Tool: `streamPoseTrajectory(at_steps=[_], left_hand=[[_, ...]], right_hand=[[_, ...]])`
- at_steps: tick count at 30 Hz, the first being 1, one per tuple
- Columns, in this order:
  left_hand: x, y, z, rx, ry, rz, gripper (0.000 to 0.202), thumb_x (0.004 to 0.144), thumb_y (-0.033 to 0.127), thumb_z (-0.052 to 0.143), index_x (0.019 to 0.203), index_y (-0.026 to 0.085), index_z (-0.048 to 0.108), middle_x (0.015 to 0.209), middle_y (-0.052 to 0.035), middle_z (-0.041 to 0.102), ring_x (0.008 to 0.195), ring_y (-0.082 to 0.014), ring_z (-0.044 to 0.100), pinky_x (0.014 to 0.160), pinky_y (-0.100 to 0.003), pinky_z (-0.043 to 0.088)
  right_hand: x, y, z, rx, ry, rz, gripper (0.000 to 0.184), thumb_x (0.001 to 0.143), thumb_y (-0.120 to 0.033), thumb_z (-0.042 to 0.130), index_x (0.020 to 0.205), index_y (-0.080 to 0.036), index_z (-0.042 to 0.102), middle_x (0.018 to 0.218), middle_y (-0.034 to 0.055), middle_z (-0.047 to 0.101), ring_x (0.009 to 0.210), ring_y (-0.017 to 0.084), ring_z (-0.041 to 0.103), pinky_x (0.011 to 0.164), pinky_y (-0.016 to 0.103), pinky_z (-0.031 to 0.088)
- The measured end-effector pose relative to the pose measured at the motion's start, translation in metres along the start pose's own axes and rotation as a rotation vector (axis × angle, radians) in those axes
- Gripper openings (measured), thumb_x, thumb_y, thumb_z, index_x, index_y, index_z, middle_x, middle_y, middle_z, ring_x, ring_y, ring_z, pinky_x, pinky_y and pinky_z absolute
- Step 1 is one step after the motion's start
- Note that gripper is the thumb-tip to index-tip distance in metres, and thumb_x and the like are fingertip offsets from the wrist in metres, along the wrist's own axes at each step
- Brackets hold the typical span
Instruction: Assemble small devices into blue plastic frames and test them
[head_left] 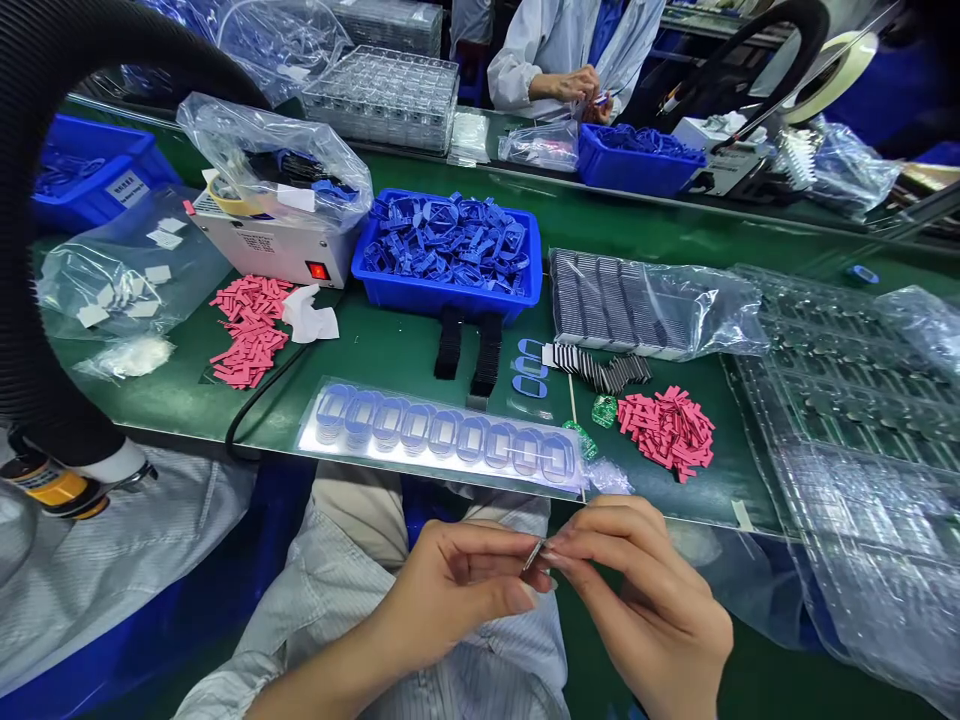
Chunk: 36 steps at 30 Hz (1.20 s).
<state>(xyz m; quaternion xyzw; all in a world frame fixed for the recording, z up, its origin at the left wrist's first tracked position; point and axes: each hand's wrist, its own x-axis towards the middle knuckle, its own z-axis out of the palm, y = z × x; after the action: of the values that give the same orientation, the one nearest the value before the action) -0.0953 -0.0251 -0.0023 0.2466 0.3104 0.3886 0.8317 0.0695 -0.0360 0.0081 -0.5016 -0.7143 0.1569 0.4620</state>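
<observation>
My left hand (469, 585) and my right hand (645, 580) meet over my lap, just below the bench's front edge. Between them is a small, thin flat piece (533, 554), seen nearly edge-on, dark with a pale rim. Its exact kind cannot be made out. The left fingers and thumb pinch it from the left, while the right fingertips close on its right end. Just beyond the hands lies a strip of clear oval films (442, 432). Green circuit boards (604, 410), a pile of pink strips (667, 430) and a row of dark flat pieces (600, 368) sit to its right.
A blue bin (450, 290) of blue plastic frames stands mid-bench, beside a white box with a red switch (262, 245). Clear trays (862, 400) extend past the right front edge. A black hose (30, 250) arches at left. Across the bench, another person's hands (574, 88) work.
</observation>
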Motion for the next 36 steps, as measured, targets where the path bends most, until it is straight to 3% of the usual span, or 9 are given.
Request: streamPoseTrajectory(at_steps=[9, 13, 17, 22, 25, 28, 32, 34, 36], left_hand=[[-0.001, 0.005, 0.0, 0.291, -0.004, 0.118, 0.025, 0.065, 0.031, 0.079, 0.089, 0.031, 0.076, 0.077, -0.003, 0.074, 0.075, -0.0179, 0.065, 0.075, -0.029, 0.051], [-0.001, 0.007, 0.0, 0.391, 0.003, 0.1, 0.024, 0.066, 0.028, 0.079, 0.09, 0.029, 0.077, 0.078, -0.004, 0.074, 0.077, -0.0197, 0.065, 0.076, -0.031, 0.051], [0.004, -0.002, 0.0, 0.241, 0.063, 0.034, 0.025, 0.059, 0.026, 0.083, 0.084, 0.025, 0.078, 0.082, -0.0045, 0.076, 0.079, -0.0201, 0.069, 0.077, -0.032, 0.054], [0.015, -0.019, -0.006, 0.043, 0.207, -0.009, 0.033, 0.048, 0.032, 0.087, 0.076, 0.02, 0.076, 0.076, -0.0053, 0.078, 0.076, -0.0227, 0.072, 0.071, -0.033, 0.057], [0.018, -0.02, -0.01, 0.045, 0.242, 0.018, 0.027, 0.055, 0.03, 0.085, 0.08, 0.022, 0.076, 0.081, -0.0035, 0.079, 0.079, -0.0193, 0.072, 0.077, -0.031, 0.055], [0.018, -0.014, -0.011, 0.076, 0.24, 0.028, 0.026, 0.059, 0.025, 0.083, 0.084, 0.022, 0.076, 0.082, -0.0033, 0.078, 0.081, -0.0181, 0.072, 0.081, -0.029, 0.054], [0.016, -0.003, -0.005, 0.186, 0.215, 0.046, 0.043, 0.058, 0.014, 0.082, 0.1, 0.022, 0.072, 0.076, -0.0028, 0.077, 0.077, -0.0197, 0.072, 0.076, -0.03, 0.055], [0.014, 0.002, -0.004, 0.267, 0.203, 0.066, 0.052, 0.059, 0.012, 0.081, 0.108, 0.024, 0.069, 0.076, -0.0015, 0.077, 0.076, -0.0192, 0.071, 0.076, -0.03, 0.055], [0.014, 0.006, -0.005, 0.364, 0.182, 0.093, 0.058, 0.061, 0.013, 0.08, 0.115, 0.026, 0.064, 0.079, -0.0006, 0.077, 0.077, -0.0186, 0.071, 0.078, -0.029, 0.054]], right_hand=[[-0.001, 0.007, -0.005, 0.064, -0.065, 0.005, 0.016, 0.078, -0.006, 0.062, 0.08, -0.022, 0.064, 0.072, 0.0014, 0.062, 0.072, 0.018, 0.057, 0.065, 0.034, 0.045], [-0.002, 0.007, -0.002, 0.102, -0.082, 0.032, 0.015, 0.079, -0.006, 0.06, 0.08, -0.021, 0.061, 0.071, 0.0013, 0.061, 0.07, 0.017, 0.057, 0.064, 0.033, 0.045], [-0.007, 0.005, 0.006, -0.017, -0.029, -0.006, 0.015, 0.08, -0.006, 0.055, 0.08, -0.021, 0.056, 0.07, 0.0007, 0.059, 0.069, 0.016, 0.056, 0.064, 0.032, 0.045], [-0.031, 0.009, 0.004, -0.22, 0.027, -0.178, 0.015, 0.075, -0.005, 0.052, 0.081, -0.019, 0.054, 0.082, 0.0034, 0.057, 0.078, 0.017, 0.055, 0.073, 0.035, 0.043], [-0.038, 0.025, -0.011, -0.185, 0.095, 0.054, 0.007, 0.081, -0.013, 0.051, 0.081, -0.02, 0.052, 0.087, 0.0045, 0.054, 0.082, 0.018, 0.054, 0.073, 0.034, 0.043], [-0.034, 0.06, -0.025, -0.283, 0.157, 0.296, 0.01, 0.087, -0.026, 0.049, 0.079, -0.02, 0.05, 0.087, 0.0058, 0.056, 0.084, 0.02, 0.056, 0.071, 0.033, 0.044], [-0.032, 0.108, -0.029, -0.577, 0.143, 0.248, 0.017, 0.084, -0.032, 0.055, 0.074, -0.019, 0.055, 0.078, 0.0078, 0.061, 0.081, 0.024, 0.057, 0.075, 0.04, 0.042], [-0.035, 0.117, -0.03, -0.636, 0.156, 0.231, 0.012, 0.082, -0.029, 0.058, 0.08, -0.017, 0.059, 0.087, 0.0108, 0.065, 0.087, 0.026, 0.058, 0.078, 0.041, 0.041], [-0.039, 0.117, -0.031, -0.672, 0.092, 0.108, 0.012, 0.083, -0.023, 0.06, 0.093, -0.018, 0.062, 0.099, 0.0103, 0.068, 0.094, 0.025, 0.061, 0.082, 0.039, 0.042]])
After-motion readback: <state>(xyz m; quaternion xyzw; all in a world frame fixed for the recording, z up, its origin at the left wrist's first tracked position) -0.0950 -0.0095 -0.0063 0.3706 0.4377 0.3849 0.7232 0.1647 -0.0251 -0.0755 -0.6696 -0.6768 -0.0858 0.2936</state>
